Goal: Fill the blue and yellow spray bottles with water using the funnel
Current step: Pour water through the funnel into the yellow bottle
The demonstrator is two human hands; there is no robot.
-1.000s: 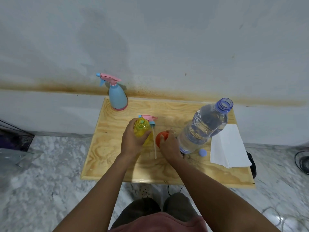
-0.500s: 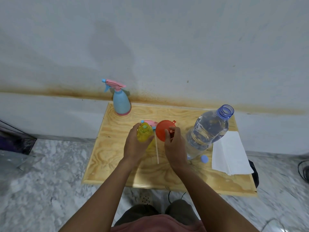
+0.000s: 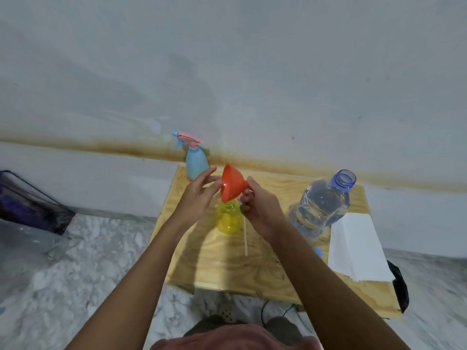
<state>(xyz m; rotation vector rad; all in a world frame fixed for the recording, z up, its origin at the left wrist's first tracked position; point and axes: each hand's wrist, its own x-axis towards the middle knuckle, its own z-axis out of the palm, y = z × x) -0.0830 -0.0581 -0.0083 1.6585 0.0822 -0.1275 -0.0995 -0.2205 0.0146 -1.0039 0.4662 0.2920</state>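
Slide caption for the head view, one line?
Right hand holds the tilted orange funnel over the open yellow spray bottle, left hand at the funnel's rim; uncapped water bottle stands alongside.

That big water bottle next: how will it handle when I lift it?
Probably heavy: the water bottle looks mostly full. Its thin clear wall may buckle under a squeeze, and with the neck uncapped, water could slosh out.

The person wears a faded red shirt (image 3: 235,340) and dark olive trousers (image 3: 283,329), with both forearms (image 3: 141,274) bare.

Funnel (image 3: 233,184) above uncapped sprayer (image 3: 228,217), water bottle (image 3: 319,205) right.
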